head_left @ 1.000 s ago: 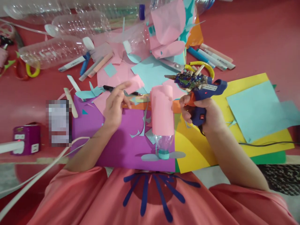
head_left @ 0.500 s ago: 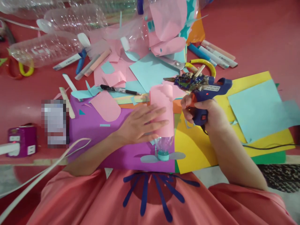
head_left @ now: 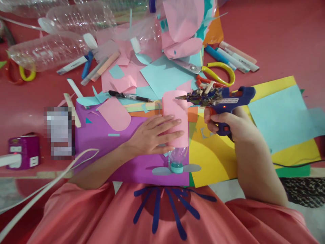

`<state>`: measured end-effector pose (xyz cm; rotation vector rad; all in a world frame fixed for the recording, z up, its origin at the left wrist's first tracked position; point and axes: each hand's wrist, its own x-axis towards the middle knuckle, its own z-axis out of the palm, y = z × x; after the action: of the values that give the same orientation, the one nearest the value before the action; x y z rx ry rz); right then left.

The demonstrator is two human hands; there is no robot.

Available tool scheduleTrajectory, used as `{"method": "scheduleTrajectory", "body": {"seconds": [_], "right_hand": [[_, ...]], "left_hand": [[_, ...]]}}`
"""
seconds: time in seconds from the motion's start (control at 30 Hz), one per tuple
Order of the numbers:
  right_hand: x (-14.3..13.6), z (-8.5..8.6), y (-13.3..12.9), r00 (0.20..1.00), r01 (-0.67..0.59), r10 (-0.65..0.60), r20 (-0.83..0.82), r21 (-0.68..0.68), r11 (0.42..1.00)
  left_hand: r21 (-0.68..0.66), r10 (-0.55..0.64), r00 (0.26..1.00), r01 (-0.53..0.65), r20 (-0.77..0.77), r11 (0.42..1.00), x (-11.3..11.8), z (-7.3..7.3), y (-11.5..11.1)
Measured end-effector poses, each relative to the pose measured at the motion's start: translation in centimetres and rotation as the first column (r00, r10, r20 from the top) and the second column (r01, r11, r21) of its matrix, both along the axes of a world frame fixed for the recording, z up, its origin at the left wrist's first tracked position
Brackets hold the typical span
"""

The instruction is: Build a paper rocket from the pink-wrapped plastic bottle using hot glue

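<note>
A small plastic bottle (head_left: 178,155) wrapped in pink paper (head_left: 177,130) lies with its teal cap (head_left: 177,167) towards me. Pale blue paper ovals (head_left: 192,168) stick out on both sides of the cap. My left hand (head_left: 154,134) rests on the pink wrap from the left, fingers stretched out and apart; its thumb is hidden. In my right hand (head_left: 225,123) is a blue hot glue gun (head_left: 228,98), fingers around its handle and trigger. The gun's nozzle points left, over the upper end of the wrap. Its red light is lit.
Yellow-handled scissors (head_left: 218,73), markers (head_left: 237,59) and a black pen (head_left: 130,97) lie beyond the bottle. Clear bottles (head_left: 50,51) stand at the back left. A phone (head_left: 61,132) and a purple power adapter (head_left: 23,152) with white cable lie left. A dark cord (head_left: 299,165) crosses the yellow sheet (head_left: 213,159).
The glue gun and my right hand have moved slightly right and down, bringing the nozzle over the pink wrap. My left hand and the bottle stay nearly where they were.
</note>
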<state>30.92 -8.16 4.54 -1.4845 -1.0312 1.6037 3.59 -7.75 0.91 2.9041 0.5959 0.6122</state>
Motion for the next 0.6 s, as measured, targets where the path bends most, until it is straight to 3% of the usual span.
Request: {"method": "scheduleTrajectory", "body": {"seconds": [0.17, 0.6], "right_hand": [[-0.25, 0.41, 0.08, 0.999, -0.014, 0.015, 0.030, -0.023, 1.000], [-0.61, 1.03, 0.28, 0.998, 0.013, -0.012, 0.054, -0.007, 1.000]], "left_hand": [[0.003, -0.030, 0.990, 0.029, 0.137, 1.000, 0.08, -0.53, 0.27], [-0.052, -0.042, 0.988, 0.051, 0.149, 0.997, -0.01, -0.58, 0.33]]}}
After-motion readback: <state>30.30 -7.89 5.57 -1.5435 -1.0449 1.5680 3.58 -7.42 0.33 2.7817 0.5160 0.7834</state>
